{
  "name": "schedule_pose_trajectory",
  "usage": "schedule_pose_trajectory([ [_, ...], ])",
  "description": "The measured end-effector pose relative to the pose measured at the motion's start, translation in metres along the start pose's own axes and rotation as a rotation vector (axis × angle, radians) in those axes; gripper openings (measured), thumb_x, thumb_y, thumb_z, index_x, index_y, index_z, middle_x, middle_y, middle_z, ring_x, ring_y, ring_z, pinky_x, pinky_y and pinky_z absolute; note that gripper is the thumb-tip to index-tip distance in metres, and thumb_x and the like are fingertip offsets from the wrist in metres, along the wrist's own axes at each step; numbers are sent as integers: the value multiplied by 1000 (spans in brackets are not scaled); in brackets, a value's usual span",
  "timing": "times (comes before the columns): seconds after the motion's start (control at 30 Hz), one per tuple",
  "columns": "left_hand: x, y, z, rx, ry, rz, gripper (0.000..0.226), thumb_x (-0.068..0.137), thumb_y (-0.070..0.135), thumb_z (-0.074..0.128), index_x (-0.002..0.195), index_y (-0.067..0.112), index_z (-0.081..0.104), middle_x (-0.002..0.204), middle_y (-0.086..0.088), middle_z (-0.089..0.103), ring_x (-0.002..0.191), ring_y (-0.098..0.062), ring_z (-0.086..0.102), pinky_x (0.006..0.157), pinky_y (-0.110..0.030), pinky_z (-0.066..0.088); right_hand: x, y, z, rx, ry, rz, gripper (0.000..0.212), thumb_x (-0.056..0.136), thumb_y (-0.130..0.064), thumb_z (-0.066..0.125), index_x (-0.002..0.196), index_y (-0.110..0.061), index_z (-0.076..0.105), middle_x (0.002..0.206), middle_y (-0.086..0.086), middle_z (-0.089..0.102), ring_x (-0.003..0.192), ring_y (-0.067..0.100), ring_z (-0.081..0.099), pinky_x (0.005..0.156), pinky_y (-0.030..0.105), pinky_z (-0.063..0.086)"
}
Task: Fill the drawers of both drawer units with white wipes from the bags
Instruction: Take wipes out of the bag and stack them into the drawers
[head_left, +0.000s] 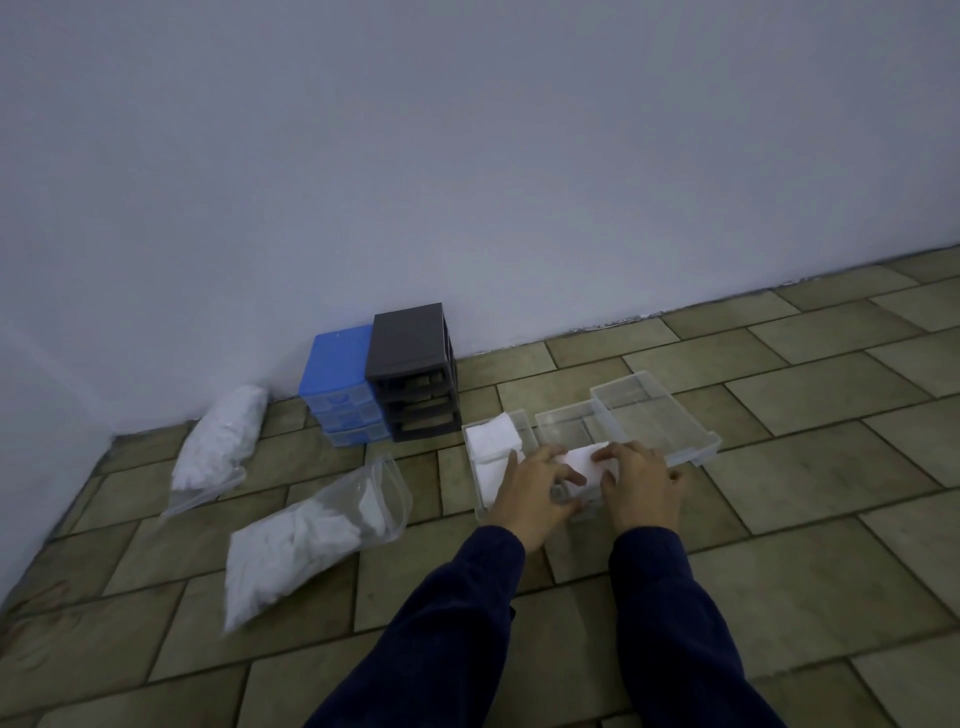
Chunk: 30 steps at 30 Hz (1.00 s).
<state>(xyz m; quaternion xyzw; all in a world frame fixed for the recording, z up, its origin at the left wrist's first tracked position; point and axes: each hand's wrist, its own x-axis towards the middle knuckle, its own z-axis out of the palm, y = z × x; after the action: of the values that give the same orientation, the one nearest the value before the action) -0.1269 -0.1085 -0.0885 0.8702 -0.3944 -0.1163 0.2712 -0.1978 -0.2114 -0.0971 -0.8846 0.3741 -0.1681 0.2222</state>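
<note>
Three clear plastic drawers lie side by side on the tiled floor. The left drawer (527, 423) holds white wipes (493, 441). The middle drawer (566, 418) and the right drawer (654, 410) stand behind my hands. My left hand (535, 491) and my right hand (641, 486) both press their fingers on a white wipe (587, 462) over the middle drawer's front. A blue drawer unit (340, 364) with its drawers in and a dark grey unit (408, 343) with bare slots stand against the wall. An open clear bag of wipes (306, 540) lies to my left.
A second bag of wipes (221, 441) leans in the corner by the left wall. The white wall runs behind the units. Brown floor tiles stretch out to the right and towards me.
</note>
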Motion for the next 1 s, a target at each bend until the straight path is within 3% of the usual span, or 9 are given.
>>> schedule_pose_trajectory([
  [0.1,2,0,0,-34,-42,-5,21,87,22,65,108,19,65,152,3,29,140,-17,23,116,-35,1,0,-3,1,-53,-45,-95,48,84,-10,60,128,-25,49,141,-5,42,131,13,36,108,40,22],
  [0.17,3,-1,0,-8,-64,22,25,87,22,63,111,19,62,148,2,36,138,-14,29,116,-35,1,-1,-6,4,-106,-124,-149,54,85,-16,62,134,-28,42,147,-9,35,137,10,27,114,45,14],
  [0.33,4,0,-2,-40,-69,25,37,87,26,62,123,21,52,126,2,52,121,-14,45,112,-34,20,-2,-6,6,-220,-193,-168,47,90,-25,56,134,-29,41,144,-9,38,138,11,25,115,49,7],
  [0.57,2,2,-4,-65,-88,24,42,87,22,63,127,19,52,132,2,50,123,-12,42,114,-37,21,-2,-10,4,-180,-177,-155,53,89,-23,57,138,-28,37,148,-8,33,141,11,19,114,53,4],
  [0.67,-1,0,-8,-139,-49,16,39,88,18,62,126,19,53,137,2,46,127,-12,38,107,-23,26,-2,-13,2,-132,-162,-161,61,89,-19,59,142,-26,30,151,-7,28,142,10,17,115,52,4],
  [0.77,-7,-5,-14,-217,34,31,34,89,8,59,121,18,56,135,3,49,127,-9,41,102,-16,30,-1,-18,2,-32,-115,-199,55,90,-9,52,140,-22,33,149,-4,32,140,11,23,116,44,7],
  [0.83,-13,-9,-22,-237,85,44,33,88,3,57,118,17,58,129,3,53,121,-6,45,100,-14,33,-2,-24,2,71,-77,-251,47,91,-4,49,135,-18,42,143,0,42,134,14,35,115,38,18],
  [0.93,-24,-21,-38,-257,163,60,30,89,1,53,115,16,59,120,6,55,111,-2,47,90,1,30,-8,-41,2,197,-113,-337,38,90,0,49,127,-10,52,129,7,54,116,18,52,102,27,39],
  [1.0,-32,-31,-52,-280,221,72,29,88,0,54,111,17,61,114,7,56,106,-3,50,87,2,31,-12,-56,5,235,-174,-344,35,92,-2,47,125,-12,53,125,5,56,109,16,54,92,20,40],
])
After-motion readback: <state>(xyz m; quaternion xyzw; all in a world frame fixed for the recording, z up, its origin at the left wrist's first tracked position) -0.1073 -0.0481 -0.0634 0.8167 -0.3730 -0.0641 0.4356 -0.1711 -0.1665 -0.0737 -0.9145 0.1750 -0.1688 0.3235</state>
